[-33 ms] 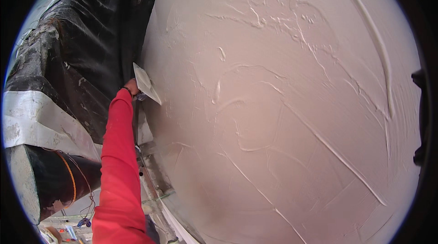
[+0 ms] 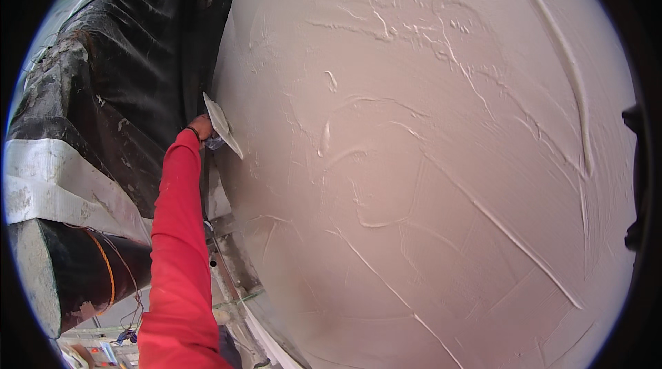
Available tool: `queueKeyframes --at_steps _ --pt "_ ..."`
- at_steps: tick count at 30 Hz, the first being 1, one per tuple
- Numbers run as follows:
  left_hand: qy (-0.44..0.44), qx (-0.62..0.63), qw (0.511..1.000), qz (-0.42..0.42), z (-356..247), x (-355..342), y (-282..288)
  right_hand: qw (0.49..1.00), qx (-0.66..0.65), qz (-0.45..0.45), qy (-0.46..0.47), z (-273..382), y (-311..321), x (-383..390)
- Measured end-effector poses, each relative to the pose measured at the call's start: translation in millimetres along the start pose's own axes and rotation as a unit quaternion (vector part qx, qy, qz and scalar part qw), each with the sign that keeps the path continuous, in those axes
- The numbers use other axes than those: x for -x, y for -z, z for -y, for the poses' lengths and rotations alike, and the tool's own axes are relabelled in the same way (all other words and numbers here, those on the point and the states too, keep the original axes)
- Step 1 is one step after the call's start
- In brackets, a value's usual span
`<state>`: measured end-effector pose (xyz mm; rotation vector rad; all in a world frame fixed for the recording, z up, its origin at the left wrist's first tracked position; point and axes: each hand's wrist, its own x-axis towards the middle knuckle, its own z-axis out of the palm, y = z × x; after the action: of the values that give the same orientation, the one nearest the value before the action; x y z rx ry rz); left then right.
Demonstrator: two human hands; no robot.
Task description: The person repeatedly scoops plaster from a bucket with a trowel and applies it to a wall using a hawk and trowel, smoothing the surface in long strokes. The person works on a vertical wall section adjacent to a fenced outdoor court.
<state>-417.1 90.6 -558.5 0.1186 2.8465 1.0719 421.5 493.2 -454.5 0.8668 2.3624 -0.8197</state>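
My left hand (image 2: 201,127) is closed around the handle of a plastering trowel (image 2: 221,125), at the end of my outstretched red-sleeved arm. The trowel's pale, flat blade is held steeply against or close to the left edge of a large wall of wet, pinkish-beige plaster (image 2: 386,183). Whether the blade touches the plaster all along its edge I cannot tell. Long raised ridges, ripples and small lumps mark the plaster surface. My right hand is out of view.
Black sheeting (image 2: 131,45) hangs at the left, close beside my hand. Below it are a white woven sheet (image 2: 69,169) and a thick dark cylinder (image 2: 89,279) with an orange cord (image 2: 107,265). Far below lies cluttered ground with loose wires (image 2: 127,334).
The trowel blade has turned slightly and now shows narrower, more edge-on. My left hand has barely shifted, and the plaster pattern sits a little further left in view.
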Motion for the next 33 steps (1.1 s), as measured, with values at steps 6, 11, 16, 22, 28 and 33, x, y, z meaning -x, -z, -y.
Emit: queueKeyframes --at_steps 6,11,16,22,28,33 --pt "-0.169 -0.334 0.925 0.064 -64.2 -37.7 80.6 1.0 -0.014 -0.007 -0.006 0.5 -2.5 13.9" --pt "-0.22 -0.452 0.862 0.064 -147.6 -35.7 155.5 1.0 -0.023 -0.014 0.001 -11.6 -12.9 33.1" --pt "-0.218 -0.312 0.921 -0.085 -255.4 31.7 229.4 0.999 -0.021 -0.024 0.013 -32.0 -22.7 63.5" --pt "-0.085 0.184 0.922 -0.33 -392.0 246.5 226.4 0.987 0.084 -0.099 0.093 -41.4 -34.1 111.7" --pt "-0.217 0.309 0.852 -0.363 -392.8 397.1 195.0 0.971 0.014 -0.112 0.211 25.0 -19.7 152.3" --pt "-0.232 0.484 0.813 -0.225 -351.2 484.5 159.7 0.932 0.025 -0.155 0.325 111.8 9.5 198.7"
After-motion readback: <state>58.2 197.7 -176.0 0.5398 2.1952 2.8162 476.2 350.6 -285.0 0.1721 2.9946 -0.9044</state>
